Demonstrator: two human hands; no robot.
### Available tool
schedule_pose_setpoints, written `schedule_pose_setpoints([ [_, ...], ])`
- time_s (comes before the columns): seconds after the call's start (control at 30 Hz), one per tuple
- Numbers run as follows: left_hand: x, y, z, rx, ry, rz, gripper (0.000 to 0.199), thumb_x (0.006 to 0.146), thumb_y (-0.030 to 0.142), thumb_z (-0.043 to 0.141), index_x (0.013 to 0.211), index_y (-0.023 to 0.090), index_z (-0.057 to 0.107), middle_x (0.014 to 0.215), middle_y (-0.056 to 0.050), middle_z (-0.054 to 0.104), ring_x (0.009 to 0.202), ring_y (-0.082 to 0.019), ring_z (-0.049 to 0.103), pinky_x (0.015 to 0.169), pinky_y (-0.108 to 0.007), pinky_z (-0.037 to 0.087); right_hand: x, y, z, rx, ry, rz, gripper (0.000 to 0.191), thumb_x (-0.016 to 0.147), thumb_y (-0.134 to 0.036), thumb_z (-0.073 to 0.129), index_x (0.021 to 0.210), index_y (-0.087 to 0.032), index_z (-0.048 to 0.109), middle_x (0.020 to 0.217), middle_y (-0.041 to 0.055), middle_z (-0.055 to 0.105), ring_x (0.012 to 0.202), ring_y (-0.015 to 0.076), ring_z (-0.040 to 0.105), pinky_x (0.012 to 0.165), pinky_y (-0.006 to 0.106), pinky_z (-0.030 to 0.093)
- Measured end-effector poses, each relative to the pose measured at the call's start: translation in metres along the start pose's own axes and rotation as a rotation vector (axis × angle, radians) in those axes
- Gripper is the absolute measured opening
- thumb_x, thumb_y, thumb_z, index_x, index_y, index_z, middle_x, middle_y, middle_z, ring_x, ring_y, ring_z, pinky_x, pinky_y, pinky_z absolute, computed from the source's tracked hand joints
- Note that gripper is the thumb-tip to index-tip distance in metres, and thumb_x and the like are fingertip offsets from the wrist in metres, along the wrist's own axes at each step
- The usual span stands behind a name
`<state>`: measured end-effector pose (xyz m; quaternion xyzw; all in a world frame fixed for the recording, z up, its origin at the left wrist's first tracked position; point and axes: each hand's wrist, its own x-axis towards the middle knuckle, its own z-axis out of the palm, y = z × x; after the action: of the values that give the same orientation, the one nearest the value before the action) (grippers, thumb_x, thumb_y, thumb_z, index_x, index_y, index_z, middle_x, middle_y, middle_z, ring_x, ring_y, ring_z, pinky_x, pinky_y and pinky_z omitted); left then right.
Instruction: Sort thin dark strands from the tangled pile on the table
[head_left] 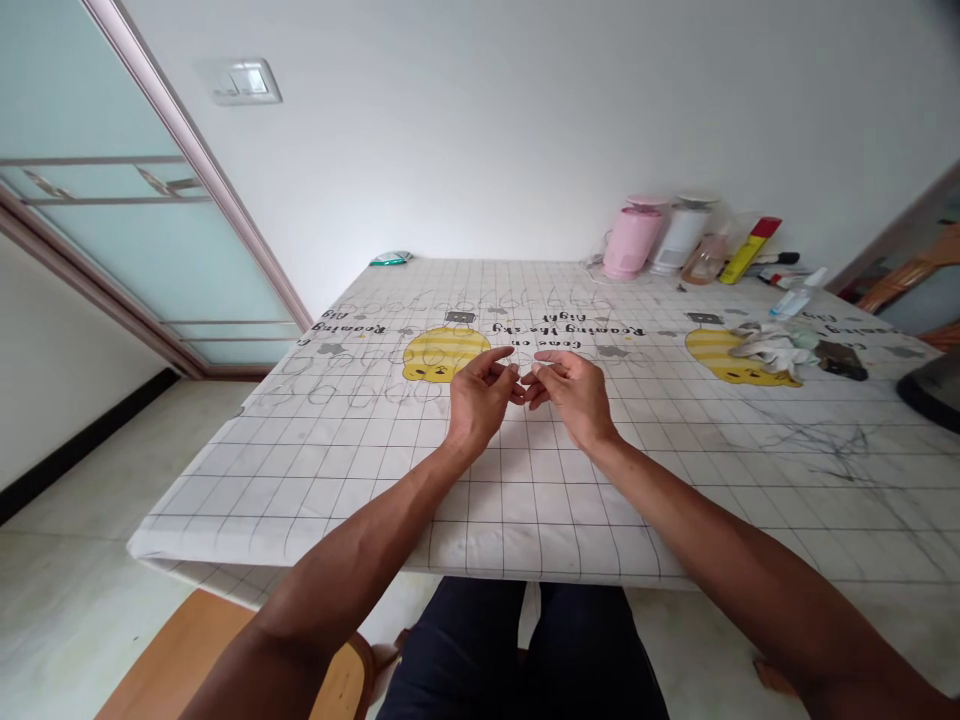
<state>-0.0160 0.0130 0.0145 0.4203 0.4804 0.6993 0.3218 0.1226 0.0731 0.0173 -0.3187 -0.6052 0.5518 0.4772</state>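
Observation:
My left hand (pixel 484 395) and my right hand (pixel 570 395) meet over the middle of the table, fingertips nearly touching. Thumb and fingers of each are pinched together. Whatever lies between them is too thin or small to make out. Around and beyond the hands, thin grey loops (pixel 364 392) lie in rows on the checked tablecloth (pixel 360 480), mostly to the left and far side. Off to the right is a loose spread of thin dark strands (pixel 836 450).
At the back right stand a pink cylinder-shaped device (pixel 631 243), a white one (pixel 679 238), a bottle (pixel 705 260) and a yellow-red box (pixel 750 250). Crumpled tissue (pixel 776 345) lies nearer. A green packet (pixel 391 258) sits at the far left edge. A wooden stool (pixel 180 655) is below left.

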Motion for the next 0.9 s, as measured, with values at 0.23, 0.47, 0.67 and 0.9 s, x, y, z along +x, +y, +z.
schedule_pose_setpoints([
  [0.23, 0.002, -0.005, -0.002, 0.062, 0.056, -0.068, 0.037, 0.092, 0.022, 0.076, 0.127, 0.013, 0.078, 0.075, -0.002, 0.075, 0.064, -0.018, 0.076, 0.066, -0.033, 0.068, 0.004, -0.005, 0.007, -0.247, -0.005, -0.061, 0.032, 0.098, -0.045, 0.071, 0.118, -0.021, 0.076, 0.082, 0.0046, 0.078, 0.056, 0.0194, 0.071, 0.052, 0.036, 0.062],
  [0.47, 0.001, -0.004, 0.000, 0.118, 0.048, -0.151, 0.041, 0.091, 0.015, 0.072, 0.131, 0.011, 0.078, 0.071, -0.001, 0.075, 0.061, -0.017, 0.075, 0.065, -0.031, 0.067, 0.007, 0.002, 0.008, -0.444, -0.013, -0.049, 0.036, 0.102, -0.033, 0.062, 0.131, -0.020, 0.077, 0.078, 0.0035, 0.076, 0.052, 0.0183, 0.067, 0.052, 0.034, 0.058],
  [0.67, 0.001, -0.002, 0.001, 0.175, 0.061, -0.168, 0.040, 0.094, 0.012, 0.067, 0.132, 0.009, 0.077, 0.071, 0.000, 0.074, 0.060, -0.015, 0.075, 0.063, -0.028, 0.066, 0.009, 0.007, 0.007, -0.700, 0.005, -0.122, 0.045, 0.107, -0.032, 0.053, 0.143, -0.010, 0.068, 0.078, 0.0059, 0.075, 0.061, 0.0211, 0.069, 0.068, 0.037, 0.058],
  [0.9, 0.000, -0.004, 0.006, 0.187, 0.051, -0.133, 0.037, 0.096, 0.012, 0.067, 0.132, 0.011, 0.077, 0.071, 0.002, 0.071, 0.058, -0.013, 0.073, 0.061, -0.027, 0.066, 0.012, 0.013, 0.005, -0.810, 0.029, -0.222, 0.049, 0.102, -0.020, 0.046, 0.142, -0.008, 0.070, 0.075, 0.0071, 0.073, 0.070, 0.0230, 0.069, 0.075, 0.037, 0.054],
])
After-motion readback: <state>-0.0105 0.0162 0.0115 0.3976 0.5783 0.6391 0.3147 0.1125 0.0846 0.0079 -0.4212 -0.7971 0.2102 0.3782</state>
